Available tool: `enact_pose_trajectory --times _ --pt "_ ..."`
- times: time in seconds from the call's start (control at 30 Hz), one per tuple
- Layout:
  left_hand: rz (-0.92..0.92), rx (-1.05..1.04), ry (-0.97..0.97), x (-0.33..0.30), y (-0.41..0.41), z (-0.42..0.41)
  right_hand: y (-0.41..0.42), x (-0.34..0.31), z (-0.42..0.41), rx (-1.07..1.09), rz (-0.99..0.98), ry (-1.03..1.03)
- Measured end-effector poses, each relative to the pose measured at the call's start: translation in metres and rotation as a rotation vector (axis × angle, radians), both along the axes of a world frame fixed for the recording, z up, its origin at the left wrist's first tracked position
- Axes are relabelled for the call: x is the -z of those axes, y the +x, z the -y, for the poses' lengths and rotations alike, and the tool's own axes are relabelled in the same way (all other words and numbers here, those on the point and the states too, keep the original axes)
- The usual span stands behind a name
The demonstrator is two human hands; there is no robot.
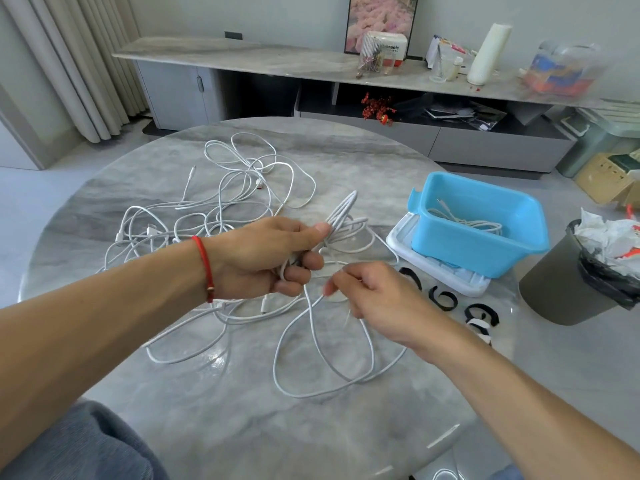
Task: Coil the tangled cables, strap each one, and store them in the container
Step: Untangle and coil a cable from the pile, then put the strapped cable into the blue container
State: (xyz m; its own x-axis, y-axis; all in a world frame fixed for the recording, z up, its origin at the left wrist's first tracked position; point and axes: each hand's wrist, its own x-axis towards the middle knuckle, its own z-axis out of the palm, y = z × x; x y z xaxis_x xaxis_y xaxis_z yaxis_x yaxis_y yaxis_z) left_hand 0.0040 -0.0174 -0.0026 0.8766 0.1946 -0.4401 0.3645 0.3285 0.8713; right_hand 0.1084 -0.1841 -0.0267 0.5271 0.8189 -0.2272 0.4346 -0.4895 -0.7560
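L hand [277, 256] grips the half-made coil [341, 216] at table [242, 410] centre, R hand [374, 292] pinches its loose tail [311, 341] at 5 o'clock, bin [485, 247] at 3 — tail may snag the pile [221, 202] & drag it.

The sideboard's white box [393, 46] reads "…sonic".

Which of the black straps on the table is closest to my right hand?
The leftmost black strap, just beyond your right hand; the other straps lie further right.
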Motion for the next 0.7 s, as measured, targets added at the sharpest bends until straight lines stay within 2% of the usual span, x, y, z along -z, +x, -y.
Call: enact_pose_trajectory --times 0.13,0.2,0.3,0.4,0.47,0.6,0.7 --pt "0.033 0.081 -0.013 0.001 -0.004 -0.010 0.002 -0.006 0.003 -0.028 -0.125 0.076" --pt "0.024 0.060 0.064 0.006 -0.004 -0.011 0.004 -0.010 0.003 -0.005 -0.132 0.110" --pt "0.009 0.041 0.400 0.011 0.001 -0.007 0.002 -0.014 0.002 0.073 -0.233 0.224" --pt "0.017 0.177 1.001 0.011 0.005 -0.006 -0.003 -0.017 0.002 0.076 -0.268 0.321" --pt "0.035 0.232 1.277 0.010 0.005 -0.005 -0.003 -0.019 0.006 0.065 -0.281 0.358" --pt "0.102 0.256 1.484 0.016 0.006 0.000 -0.005 -0.018 0.013 0.064 -0.361 0.377" --pt "0.053 0.226 1.455 0.018 0.007 0.005 0.002 -0.021 0.018 0.057 -0.222 0.286"
